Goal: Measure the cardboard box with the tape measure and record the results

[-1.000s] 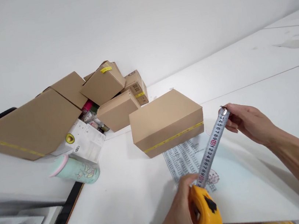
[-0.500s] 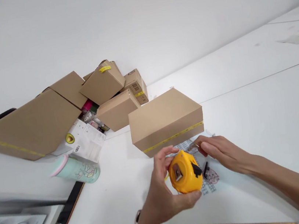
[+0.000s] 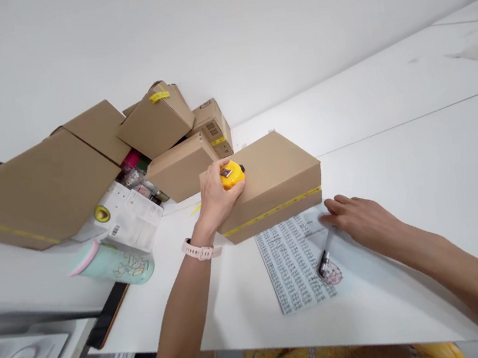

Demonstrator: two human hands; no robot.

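My left hand is closed around a yellow tape measure. It holds it at the left end of a closed cardboard box, whose front side carries a strip of yellow tape. A thin yellow strip shows left of that wrist. My right hand has curled fingers at the upper end of a pen, in front of the box's right corner. Under the pen is a pale blue sheet with columns of dark characters and a reddish round mark.
More cardboard boxes are stacked along the wall, with a large one at left. Near them lie a white package with an avocado picture and a mint-green tumbler. The white table's front edge runs below my arms.
My left hand has carried the tape measure forward and left, from above the sheet to the box's left end. My right hand has shifted slightly right, and more of the sheet and pen shows.
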